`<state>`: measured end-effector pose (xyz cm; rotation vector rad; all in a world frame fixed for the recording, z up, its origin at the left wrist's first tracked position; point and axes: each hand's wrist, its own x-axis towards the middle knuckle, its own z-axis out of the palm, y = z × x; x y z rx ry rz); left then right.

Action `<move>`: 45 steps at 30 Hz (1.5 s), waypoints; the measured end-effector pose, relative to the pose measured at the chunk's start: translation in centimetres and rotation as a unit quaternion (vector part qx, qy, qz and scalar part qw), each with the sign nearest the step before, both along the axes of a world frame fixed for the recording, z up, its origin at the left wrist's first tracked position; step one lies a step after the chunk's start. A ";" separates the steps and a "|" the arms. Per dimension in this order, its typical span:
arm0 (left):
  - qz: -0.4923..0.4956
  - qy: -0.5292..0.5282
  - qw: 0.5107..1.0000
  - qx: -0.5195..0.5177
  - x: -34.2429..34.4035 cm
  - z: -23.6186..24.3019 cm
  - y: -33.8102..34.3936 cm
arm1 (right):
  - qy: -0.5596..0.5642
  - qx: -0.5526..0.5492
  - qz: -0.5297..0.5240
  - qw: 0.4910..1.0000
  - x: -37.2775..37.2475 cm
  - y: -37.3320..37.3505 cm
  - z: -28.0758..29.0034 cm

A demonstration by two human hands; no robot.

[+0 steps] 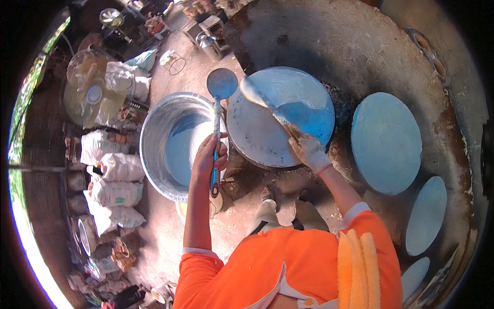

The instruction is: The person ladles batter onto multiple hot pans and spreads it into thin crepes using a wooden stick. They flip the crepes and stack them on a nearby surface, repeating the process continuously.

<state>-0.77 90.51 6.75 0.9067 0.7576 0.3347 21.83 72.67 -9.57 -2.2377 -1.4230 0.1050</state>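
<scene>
My left hand [211, 154] is closed around the blue handle of a long ladle [222, 84]. The ladle's round bowl points away from me, above the gap between a large metal basin [150, 172] and a round griddle plate [257, 139]. Pale, milky liquid [181, 147] lies inside the basin. Wearing a whitish glove, my right hand [310, 151] grips one end of a long flat spatula [265, 105]. The spatula slants across the griddle plate toward its far left rim. Whitish coating covers part of the plate, with a bluish sheen beside my glove.
Several flat round sheets [386, 143] rest along the curved surface [334, 41] at right. White sacks [118, 167] are piled at left, below a standing fan [93, 92]. Farther off stand a metal can [209, 47] and a small stool [193, 32].
</scene>
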 end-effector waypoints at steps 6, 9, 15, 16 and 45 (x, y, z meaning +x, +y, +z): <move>-0.007 0.048 0.993 0.106 5.4 -4.8 4.7 | 0.057 -0.159 -0.033 0.985 1.2 0.5 4.8; -0.012 0.028 0.994 0.101 7.8 -5.8 4.8 | 0.158 -0.141 -0.011 0.977 -1.3 0.2 6.6; -0.050 0.101 0.961 0.251 8.6 -7.7 7.8 | 0.225 -0.044 -0.025 0.973 -0.7 0.2 4.3; -0.054 0.106 0.949 0.293 8.4 -8.7 7.5 | 0.221 -0.109 -0.004 0.969 -1.6 1.0 4.7; -0.066 0.173 0.842 0.508 -17.6 -9.5 -9.9 | 0.534 0.005 0.049 0.844 -6.4 -11.9 4.7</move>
